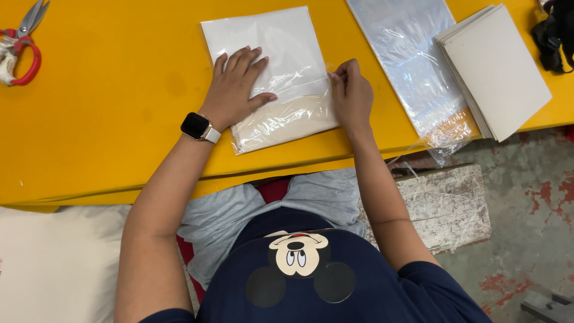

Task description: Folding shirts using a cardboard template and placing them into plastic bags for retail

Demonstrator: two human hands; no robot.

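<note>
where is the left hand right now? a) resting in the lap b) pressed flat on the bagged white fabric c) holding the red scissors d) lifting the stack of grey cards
b: the left hand lies palm down, fingers spread, on the white folded fabric in its clear plastic bag.

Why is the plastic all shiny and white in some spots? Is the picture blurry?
In the head view, overhead light glares off the clear bag under the left hand and right hand, and off the plastic sheets. The picture is sharp; shadows on the yellow table are soft.
</note>
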